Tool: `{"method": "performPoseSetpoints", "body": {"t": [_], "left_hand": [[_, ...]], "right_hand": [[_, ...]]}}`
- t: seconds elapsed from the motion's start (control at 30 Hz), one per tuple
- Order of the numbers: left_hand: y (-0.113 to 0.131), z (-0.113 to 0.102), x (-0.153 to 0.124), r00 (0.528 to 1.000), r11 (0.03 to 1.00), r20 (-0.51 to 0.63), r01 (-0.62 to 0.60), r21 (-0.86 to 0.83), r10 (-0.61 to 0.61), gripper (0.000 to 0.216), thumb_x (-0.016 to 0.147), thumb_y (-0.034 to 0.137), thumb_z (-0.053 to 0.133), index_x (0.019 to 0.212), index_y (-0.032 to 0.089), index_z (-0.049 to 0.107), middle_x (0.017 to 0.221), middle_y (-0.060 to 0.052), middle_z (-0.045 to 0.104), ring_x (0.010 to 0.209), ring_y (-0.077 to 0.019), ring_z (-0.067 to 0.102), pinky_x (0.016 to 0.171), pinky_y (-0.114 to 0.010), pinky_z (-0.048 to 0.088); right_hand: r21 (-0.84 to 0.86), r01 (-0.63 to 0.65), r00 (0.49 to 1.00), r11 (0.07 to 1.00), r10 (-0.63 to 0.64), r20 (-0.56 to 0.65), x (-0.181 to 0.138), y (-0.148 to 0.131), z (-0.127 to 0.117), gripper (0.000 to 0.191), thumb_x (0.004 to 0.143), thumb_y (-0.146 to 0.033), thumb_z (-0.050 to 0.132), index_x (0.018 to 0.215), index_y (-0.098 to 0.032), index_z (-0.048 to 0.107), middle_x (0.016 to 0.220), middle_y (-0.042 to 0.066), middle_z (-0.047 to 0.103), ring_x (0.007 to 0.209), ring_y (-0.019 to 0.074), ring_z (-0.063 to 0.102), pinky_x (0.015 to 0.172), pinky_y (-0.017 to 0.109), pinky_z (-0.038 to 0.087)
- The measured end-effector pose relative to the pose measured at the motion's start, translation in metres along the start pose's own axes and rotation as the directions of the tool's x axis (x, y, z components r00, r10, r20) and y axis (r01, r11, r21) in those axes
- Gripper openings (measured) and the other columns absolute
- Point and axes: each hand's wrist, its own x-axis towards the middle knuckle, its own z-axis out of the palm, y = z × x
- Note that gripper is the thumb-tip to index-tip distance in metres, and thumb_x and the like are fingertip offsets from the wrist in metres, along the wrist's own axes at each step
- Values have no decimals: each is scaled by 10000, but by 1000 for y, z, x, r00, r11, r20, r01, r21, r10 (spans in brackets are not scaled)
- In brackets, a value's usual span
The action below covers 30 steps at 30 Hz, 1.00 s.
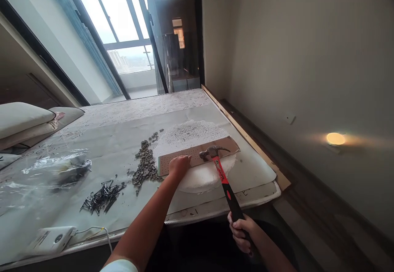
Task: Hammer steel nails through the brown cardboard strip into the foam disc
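Note:
My right hand (243, 233) is wrapped round the black lower handle of a claw hammer (222, 173) with a red upper shaft. The hammer's steel head is over a brown strip of board (209, 148) dotted with rows of small holes. On the board's left part rests my left hand (180, 165), its fingers closed; whatever they may hold is hidden. Under and around the board lies white material (197, 181), with a rough, pitted area (193, 132) behind it. Grey crumbled chunks (146, 163) are heaped to the left of the board.
A pile of dark nails (102, 197) lies left of my left forearm. Farther left is a clear plastic bag (67, 167) with something dark in it. A white device (52, 239) with a cable sits at the near left edge. A wooden rail (246, 134) borders the right side.

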Motion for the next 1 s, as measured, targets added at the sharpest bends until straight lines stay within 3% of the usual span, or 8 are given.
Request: {"method": "performPoseSetpoints", "body": {"t": [0.23, 0.37, 0.5, 0.63, 0.8, 1.0], "left_hand": [[-3, -6, -5, 1000, 997, -5, -16, -74, 16, 502, 884, 432, 278, 735, 159, 671, 772, -116, 667, 736, -221, 621, 633, -288, 420], [-8, -9, -11, 1000, 989, -23, -25, -144, 22, 428, 864, 424, 348, 707, 178, 661, 795, -96, 664, 754, -197, 610, 639, -265, 403], [-18, -3, -17, 991, 957, -130, -58, -283, 22, 315, 811, 414, 464, 679, 181, 631, 770, -61, 642, 725, -161, 584, 626, -241, 382], [-27, 3, -18, 971, 873, -233, -63, -483, -59, 248, 734, 389, 571, 812, 164, 640, 771, -48, 638, 719, -155, 571, 612, -235, 384], [-31, 3, -14, 980, 769, -193, -96, -632, -37, 211, 734, 325, 555, 829, 202, 697, 854, -46, 675, 789, -164, 594, 678, -244, 410], [-29, 6, -14, 984, 767, -174, -81, -636, -40, 191, 733, 279, 547, 794, 217, 717, 857, -40, 688, 813, -171, 596, 692, -244, 411]], "right_hand": [[-81, -34, 999, 996, 33, -18, -4, -6, 11, 185, 594, -281, 531, 721, -207, 419, 404, -121, 358, 252, 42, 274, 244, 166, 276], [-231, -46, 993, 972, 19, -115, -7, -13, 22, 162, 594, -274, 496, 711, -209, 404, 414, -121, 349, 265, 43, 296, 253, 157, 253], [-407, -88, 968, 909, -18, -249, -12, -23, 32, 147, 588, -273, 457, 708, -219, 391, 404, -127, 321, 261, 46, 275, 249, 159, 223], [-483, -122, 958, 867, -24, -285, -16, -34, 44, 163, 565, -282, 455, 697, -223, 379, 410, -127, 336, 264, 46, 273, 246, 169, 235], [-602, -156, 935, 783, -80, -346, -25, -51, 72, 187, 576, -307, 480, 703, -219, 375, 389, -137, 321, 243, 39, 259, 254, 166, 190], [-764, -174, 933, 621, -145, -330, -54, -82, 124, 90, 675, -260, 461, 716, -202, 407, 336, -131, 296, 236, 41, 243, 280, 184, 173]]}}
